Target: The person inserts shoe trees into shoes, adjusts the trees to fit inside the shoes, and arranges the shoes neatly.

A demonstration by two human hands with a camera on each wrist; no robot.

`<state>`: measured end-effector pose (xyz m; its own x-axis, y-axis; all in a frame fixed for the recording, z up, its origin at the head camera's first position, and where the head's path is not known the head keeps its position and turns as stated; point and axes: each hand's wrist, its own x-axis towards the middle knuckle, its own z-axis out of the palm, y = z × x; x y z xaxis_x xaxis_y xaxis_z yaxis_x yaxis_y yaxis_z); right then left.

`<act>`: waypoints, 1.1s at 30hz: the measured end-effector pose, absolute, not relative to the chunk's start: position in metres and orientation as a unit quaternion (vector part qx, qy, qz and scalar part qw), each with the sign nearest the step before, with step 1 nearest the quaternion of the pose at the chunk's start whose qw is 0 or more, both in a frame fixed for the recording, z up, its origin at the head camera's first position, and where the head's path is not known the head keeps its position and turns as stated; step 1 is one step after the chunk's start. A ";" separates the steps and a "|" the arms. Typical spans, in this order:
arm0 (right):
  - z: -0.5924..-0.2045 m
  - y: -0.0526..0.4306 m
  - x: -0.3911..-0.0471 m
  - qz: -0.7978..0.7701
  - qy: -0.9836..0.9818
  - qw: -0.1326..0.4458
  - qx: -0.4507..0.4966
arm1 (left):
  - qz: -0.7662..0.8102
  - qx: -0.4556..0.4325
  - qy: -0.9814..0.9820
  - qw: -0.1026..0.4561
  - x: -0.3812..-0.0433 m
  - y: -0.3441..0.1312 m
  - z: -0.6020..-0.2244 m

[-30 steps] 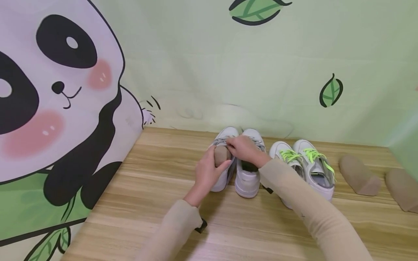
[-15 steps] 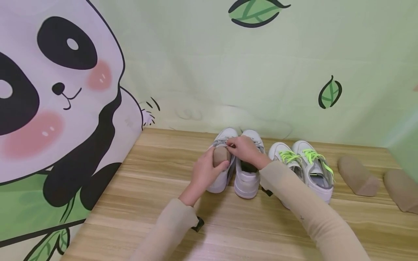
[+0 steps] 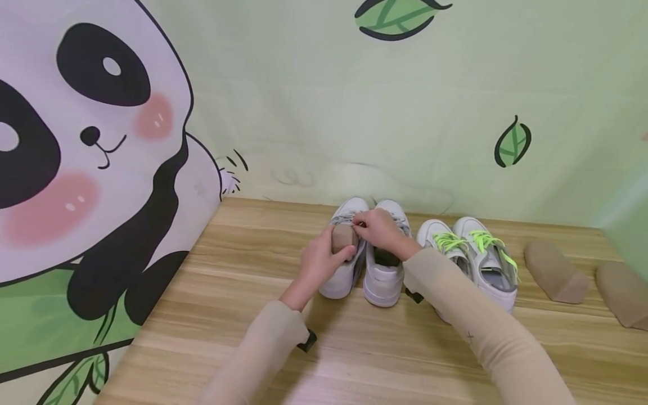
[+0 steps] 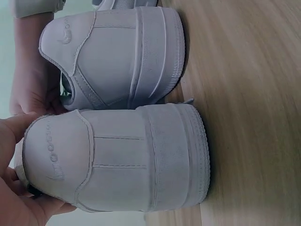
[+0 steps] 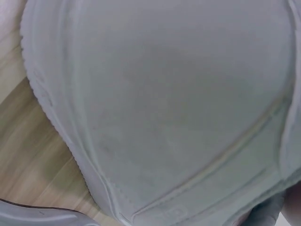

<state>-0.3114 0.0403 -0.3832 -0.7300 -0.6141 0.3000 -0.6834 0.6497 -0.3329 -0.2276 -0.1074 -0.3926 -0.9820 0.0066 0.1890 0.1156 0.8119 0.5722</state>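
Observation:
A white sneaker with grey laces [image 3: 338, 286] stands at the wall, a brown block-like shoe insert [image 3: 343, 237] at its opening. My left hand [image 3: 316, 260] grips the insert, thumb on one side and fingers on the other. With bent fingertips my right hand [image 3: 383, 229] pinches the sneaker's upper edge by the laces; the exact part is hidden. Its mate, a second white sneaker [image 3: 383, 289], stands close on the right under the right wrist. The left wrist view has both heels, the held sneaker [image 4: 117, 160] nearer. A white shoe side [image 5: 169, 94] fills the right wrist view.
To the right stands a pair of white sneakers with neon-green laces [image 3: 493, 264]. Two more brown inserts [image 3: 557, 275] lie beyond them on the wood-grain surface [image 3: 243, 253]. Behind rises a pale green wall [image 3: 430, 129] with leaf pictures; a panda picture [image 3: 111, 112] covers the left.
My left wrist has shifted slightly left, and its thumb lies a little differently on the insert. My right hand stays nearly in place by the laces. The shoes look unmoved.

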 end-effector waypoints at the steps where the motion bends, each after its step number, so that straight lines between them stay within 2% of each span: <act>1: -0.383 0.040 -0.311 0.218 -0.904 0.081 0.359 | -0.297 -0.033 -0.950 0.092 -0.228 -0.108 -0.393; 9: -0.383 0.040 -0.312 0.224 -0.908 0.064 0.349 | -0.223 -0.029 -0.968 0.110 -0.229 -0.112 -0.394; 16: -0.385 0.041 -0.313 0.240 -0.909 0.052 0.337 | -0.156 -0.087 -0.959 0.220 -0.220 -0.109 -0.400; 19: -0.386 0.041 -0.312 0.240 -0.911 0.050 0.332 | -0.153 -0.096 -0.953 0.243 -0.219 -0.107 -0.401; 33: -0.383 0.040 -0.310 0.252 -0.912 0.053 0.318 | -0.184 -0.094 -0.952 0.224 -0.225 -0.102 -0.400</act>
<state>-0.3100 0.0405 -0.3831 -0.7920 -0.5539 0.2569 -0.6072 0.6702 -0.4269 -0.2247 -0.1017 -0.4002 -0.8819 0.0959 0.4616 0.2612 0.9145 0.3089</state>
